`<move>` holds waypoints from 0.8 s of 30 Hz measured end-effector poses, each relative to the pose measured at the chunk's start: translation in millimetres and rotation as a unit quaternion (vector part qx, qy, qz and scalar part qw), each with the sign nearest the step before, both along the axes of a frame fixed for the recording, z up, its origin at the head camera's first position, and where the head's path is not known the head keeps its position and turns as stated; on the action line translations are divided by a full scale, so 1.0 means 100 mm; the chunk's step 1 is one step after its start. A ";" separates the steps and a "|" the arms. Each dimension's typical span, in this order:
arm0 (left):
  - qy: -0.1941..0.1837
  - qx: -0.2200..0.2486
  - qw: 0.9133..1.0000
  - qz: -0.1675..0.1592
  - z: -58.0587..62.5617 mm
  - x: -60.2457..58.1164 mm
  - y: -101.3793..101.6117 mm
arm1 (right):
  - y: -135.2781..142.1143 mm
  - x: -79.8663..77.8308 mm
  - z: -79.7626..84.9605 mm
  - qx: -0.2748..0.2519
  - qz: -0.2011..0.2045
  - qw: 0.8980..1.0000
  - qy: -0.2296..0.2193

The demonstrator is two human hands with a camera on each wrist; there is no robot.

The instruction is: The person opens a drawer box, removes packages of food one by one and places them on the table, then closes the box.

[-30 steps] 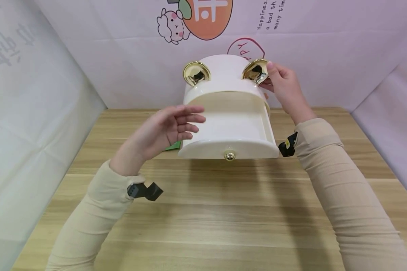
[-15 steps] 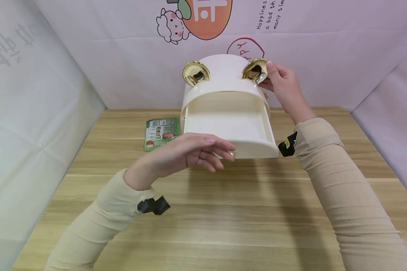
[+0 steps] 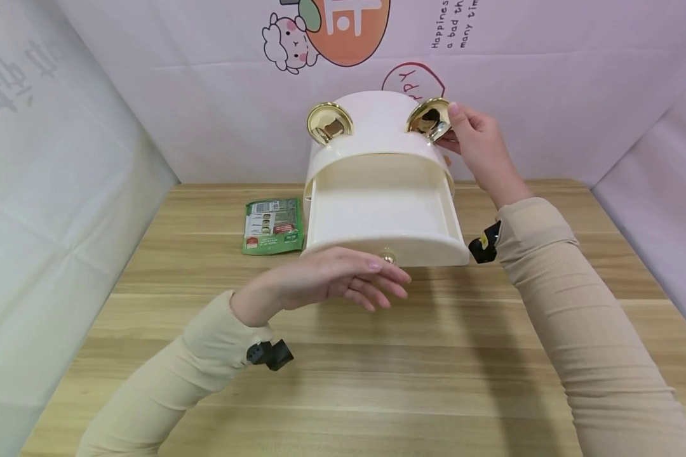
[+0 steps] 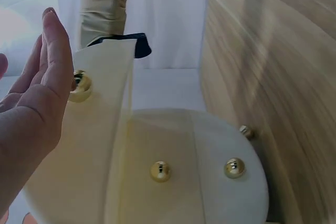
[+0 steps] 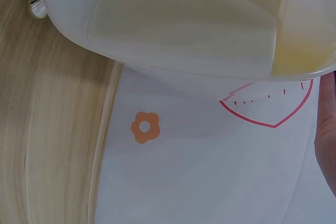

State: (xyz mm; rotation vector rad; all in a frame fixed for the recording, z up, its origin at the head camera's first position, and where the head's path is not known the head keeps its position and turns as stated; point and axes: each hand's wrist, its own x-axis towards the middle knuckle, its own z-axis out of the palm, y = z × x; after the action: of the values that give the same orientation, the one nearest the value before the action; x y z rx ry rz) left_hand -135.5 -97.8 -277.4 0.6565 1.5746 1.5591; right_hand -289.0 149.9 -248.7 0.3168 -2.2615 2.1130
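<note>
A white drawer box point(image 3: 371, 127) with two gold ear-shaped discs stands against the back wall. Its top drawer point(image 3: 385, 209) is pulled out toward me. My right hand point(image 3: 480, 149) pinches the right gold ear point(image 3: 425, 120) by its outer edge. My left hand point(image 3: 337, 276), fingers extended and holding nothing, is in front of the drawer's front panel point(image 3: 434, 251), overlapping the gold knob point(image 3: 387, 257). In the left wrist view that knob point(image 4: 81, 87) shows beside the fingers, and the lower drawers' gold knobs point(image 4: 160, 171) appear farther along.
A green packet point(image 3: 272, 226) lies flat on the wooden table point(image 3: 343, 393), left of the box. White printed cloth point(image 3: 217, 114) hangs behind and at both sides. Small gold feet point(image 5: 38, 4) lift the box off the table.
My left hand has moved down and right, from the drawer's left side to below its front edge, uncovering the green packet. The right hand keeps its hold on the ear.
</note>
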 end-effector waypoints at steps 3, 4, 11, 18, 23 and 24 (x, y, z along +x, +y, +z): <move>-0.010 -0.013 1.000 -0.007 -0.06 0.00 0.02 | 0.00 0.00 0.00 -0.002 0.001 1.000 -0.002; -0.011 -0.019 1.000 -0.009 -0.08 0.00 0.03 | 0.00 0.00 0.00 0.001 0.001 1.000 -0.002; -0.034 -0.055 0.998 -0.012 -0.24 -0.04 0.06 | 0.00 0.00 0.00 0.009 -0.003 1.000 -0.004; -0.062 -0.051 0.997 0.015 -0.34 -0.07 0.08 | -0.01 -0.01 0.00 0.019 -0.010 1.000 -0.006; -0.062 -0.033 0.997 0.021 -0.36 -0.08 0.09 | -0.01 -0.01 0.00 0.022 -0.008 1.000 -0.004; -0.061 -0.030 0.997 0.021 -0.36 -0.08 0.09 | -0.01 0.00 0.01 0.021 -0.008 1.000 -0.005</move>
State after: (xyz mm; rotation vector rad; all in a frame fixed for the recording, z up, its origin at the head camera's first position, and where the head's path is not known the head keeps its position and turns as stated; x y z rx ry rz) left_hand -144.0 -88.8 -313.2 0.4877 1.5466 1.5469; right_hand -289.4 149.0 -248.2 0.2901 -2.3087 2.0674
